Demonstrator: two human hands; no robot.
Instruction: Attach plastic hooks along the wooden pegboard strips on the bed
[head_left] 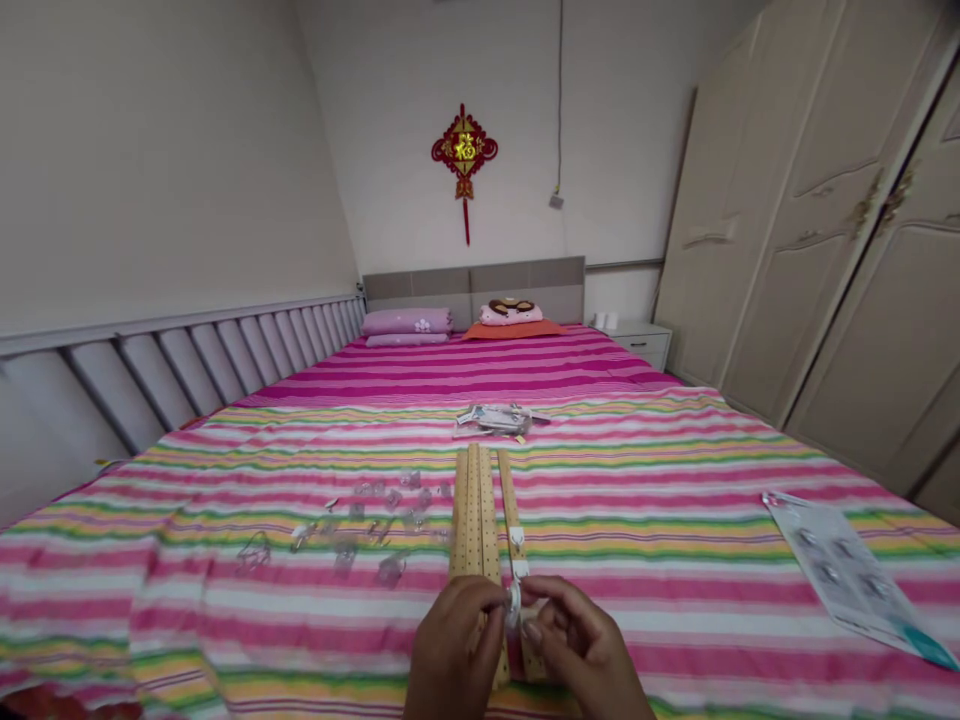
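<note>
Several long perforated wooden strips (478, 510) lie side by side on the striped bedspread (675, 470), running away from me. At their near end my left hand (450, 650) and my right hand (581, 650) meet, fingers pinched together on a small white clip (514, 600) against the right-hand strip. Another white clip (517, 538) sits on that strip a little farther up. Several small clear plastic pieces (360, 525) are scattered on the bedspread left of the strips.
A torn plastic packet (495, 420) lies beyond the strips. A printed instruction sheet (855, 575) lies at the right. Pillows (409, 322) rest at the headboard, a padded rail (187, 360) lines the left side, and wardrobes (825, 230) stand on the right.
</note>
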